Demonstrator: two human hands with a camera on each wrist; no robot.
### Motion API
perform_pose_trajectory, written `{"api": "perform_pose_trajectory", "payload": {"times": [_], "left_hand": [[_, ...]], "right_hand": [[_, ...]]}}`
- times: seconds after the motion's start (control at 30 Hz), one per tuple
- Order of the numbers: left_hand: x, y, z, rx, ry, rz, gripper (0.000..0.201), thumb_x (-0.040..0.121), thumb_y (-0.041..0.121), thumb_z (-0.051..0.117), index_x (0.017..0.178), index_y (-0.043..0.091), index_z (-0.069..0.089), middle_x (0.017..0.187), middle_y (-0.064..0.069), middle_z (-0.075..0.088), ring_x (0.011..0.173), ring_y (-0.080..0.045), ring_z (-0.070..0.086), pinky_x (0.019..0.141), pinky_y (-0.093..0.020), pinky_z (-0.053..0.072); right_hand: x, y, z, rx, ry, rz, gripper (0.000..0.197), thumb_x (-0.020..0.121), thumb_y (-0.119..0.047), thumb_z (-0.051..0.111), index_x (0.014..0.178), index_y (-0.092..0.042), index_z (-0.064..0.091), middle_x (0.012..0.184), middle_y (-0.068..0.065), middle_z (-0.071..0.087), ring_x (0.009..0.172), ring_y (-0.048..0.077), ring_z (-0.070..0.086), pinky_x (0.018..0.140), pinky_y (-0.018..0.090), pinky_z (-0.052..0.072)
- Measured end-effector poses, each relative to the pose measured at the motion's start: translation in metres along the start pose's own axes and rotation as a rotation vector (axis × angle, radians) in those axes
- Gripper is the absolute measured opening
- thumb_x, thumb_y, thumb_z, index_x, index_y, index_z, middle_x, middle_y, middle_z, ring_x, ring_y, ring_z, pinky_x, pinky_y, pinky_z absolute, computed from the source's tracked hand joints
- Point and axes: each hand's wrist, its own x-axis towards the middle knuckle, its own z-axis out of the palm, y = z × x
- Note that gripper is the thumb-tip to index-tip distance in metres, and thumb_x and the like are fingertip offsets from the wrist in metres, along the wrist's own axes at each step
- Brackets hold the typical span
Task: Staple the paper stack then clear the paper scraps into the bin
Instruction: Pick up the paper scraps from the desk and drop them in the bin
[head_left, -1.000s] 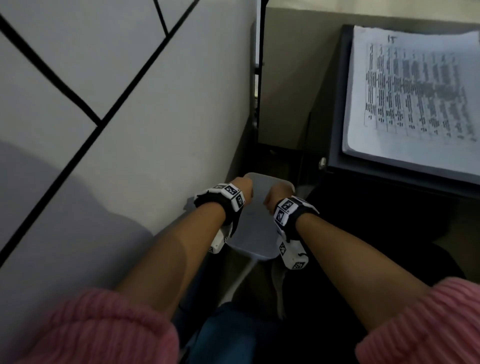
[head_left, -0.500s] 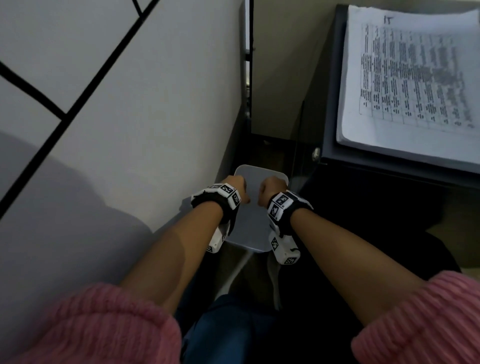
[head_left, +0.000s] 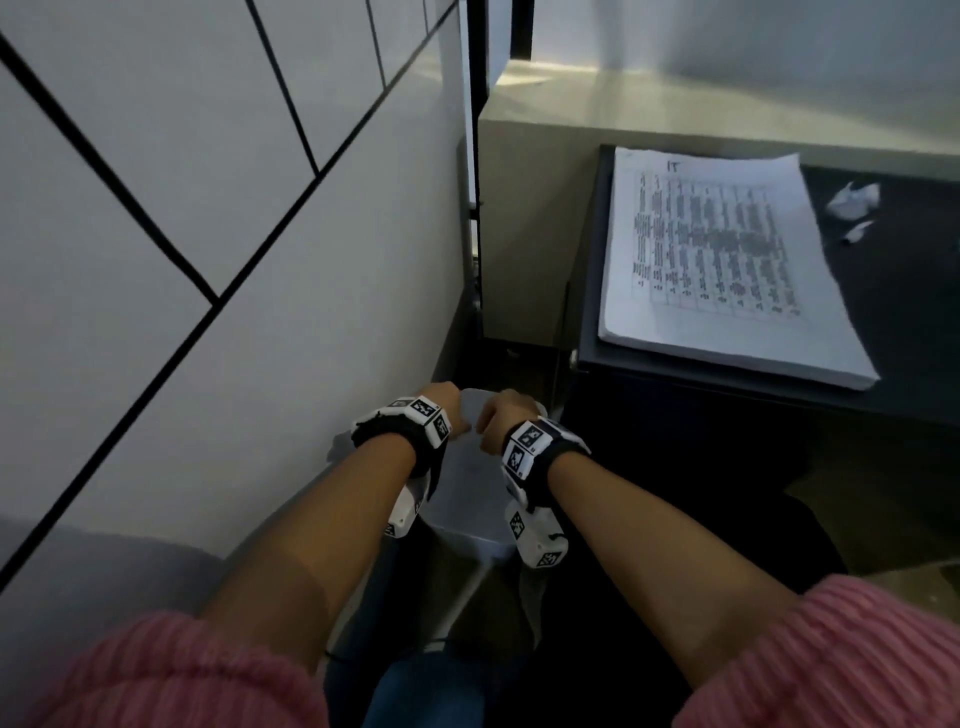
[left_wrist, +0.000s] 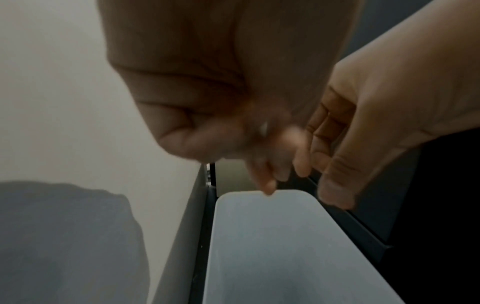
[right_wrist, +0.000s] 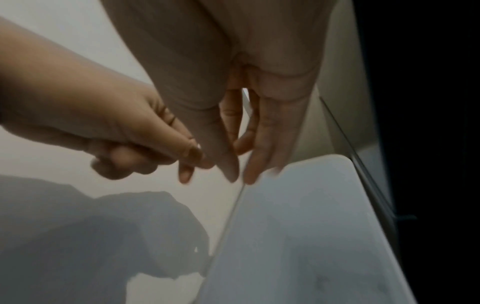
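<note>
A pale grey bin (head_left: 467, 499) stands on the floor between the wall and a dark desk (head_left: 914, 322). Both hands hang over its far rim. My left hand (head_left: 448, 413) has its fingers bunched towards the thumb (right_wrist: 192, 164) and is blurred; I cannot tell whether a scrap sits between them. My right hand (head_left: 498, 415) points straight fingers (right_wrist: 262, 160) down at the bin (right_wrist: 311, 226) and holds nothing. The printed paper stack (head_left: 717, 260) lies on the desk. Two white paper scraps (head_left: 853, 201) lie to its right.
A white panelled wall (head_left: 208, 208) with black seams runs close along the left of the bin. The desk edge overhangs on the right. A beige ledge (head_left: 675, 104) lies behind the desk. Pink sleeves and blue trousers fill the near edge.
Both hands stay over the bin and sit a little closer together. The head view has tilted up, bringing the whole paper stack and the scraps into sight.
</note>
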Motion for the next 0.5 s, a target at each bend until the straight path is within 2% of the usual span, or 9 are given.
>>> {"api": "perform_pose_trajectory", "payload": {"times": [0.1,0.2,0.23,0.3,0.33,0.43,0.5], "left_hand": [[-0.010,0.005,-0.019,-0.004,0.077,0.019,0.035,0.096,0.024,0.046,0.114,-0.002,0.061,0.122,-0.019,0.063,0.112,-0.034,0.061,0.092,-0.036,0.047],[-0.029,0.012,-0.041,0.024,0.137,0.072,0.033,0.094,0.016,0.048,0.123,0.000,0.053,0.127,-0.020,0.058,0.116,-0.034,0.057,0.082,-0.032,0.044],[-0.035,0.015,-0.048,0.042,0.156,0.083,0.034,0.093,0.013,0.049,0.124,-0.001,0.052,0.128,-0.021,0.057,0.118,-0.034,0.056,0.082,-0.032,0.044],[-0.050,0.022,-0.064,0.073,0.194,0.091,0.036,0.093,0.011,0.048,0.127,-0.002,0.052,0.133,-0.022,0.055,0.123,-0.034,0.053,0.096,-0.035,0.043],[-0.058,0.028,-0.072,0.084,0.235,0.094,0.038,0.094,0.012,0.048,0.130,-0.001,0.050,0.136,-0.022,0.051,0.125,-0.034,0.051,0.099,-0.034,0.042],[-0.077,0.047,-0.100,0.040,0.350,0.088,0.050,0.093,0.016,0.050,0.140,0.005,0.038,0.143,-0.022,0.035,0.128,-0.036,0.046,0.088,-0.025,0.046],[-0.085,0.064,-0.118,-0.008,0.456,0.122,0.055,0.089,0.018,0.055,0.140,0.008,0.038,0.141,-0.021,0.032,0.126,-0.038,0.047,0.099,-0.033,0.043]], "right_hand": [[-0.019,-0.011,-0.015,0.037,0.047,-0.083,0.033,0.085,-0.009,0.057,0.116,-0.005,0.065,0.123,0.015,0.063,0.117,0.030,0.059,0.099,0.037,0.049],[-0.044,-0.026,-0.037,0.001,0.042,-0.199,0.035,0.090,-0.004,0.050,0.123,-0.003,0.060,0.130,0.016,0.059,0.121,0.030,0.056,0.102,0.034,0.046],[-0.054,-0.031,-0.045,0.003,0.065,-0.257,0.036,0.090,-0.002,0.049,0.124,-0.003,0.059,0.130,0.017,0.059,0.121,0.031,0.056,0.101,0.034,0.046],[-0.073,-0.034,-0.062,0.035,0.131,-0.359,0.040,0.088,-0.002,0.050,0.127,-0.005,0.057,0.130,0.017,0.059,0.120,0.032,0.056,0.096,0.034,0.047],[-0.082,-0.033,-0.072,0.058,0.160,-0.384,0.043,0.087,-0.003,0.051,0.130,-0.007,0.055,0.131,0.017,0.058,0.120,0.031,0.056,0.096,0.034,0.047],[-0.110,-0.021,-0.106,0.133,0.237,-0.434,0.053,0.087,-0.007,0.051,0.139,-0.016,0.047,0.135,0.012,0.057,0.124,0.027,0.054,0.102,0.029,0.042],[-0.132,-0.003,-0.133,0.168,0.347,-0.464,0.051,0.087,-0.009,0.052,0.137,-0.017,0.049,0.133,0.012,0.058,0.123,0.027,0.055,0.103,0.028,0.041]]}}
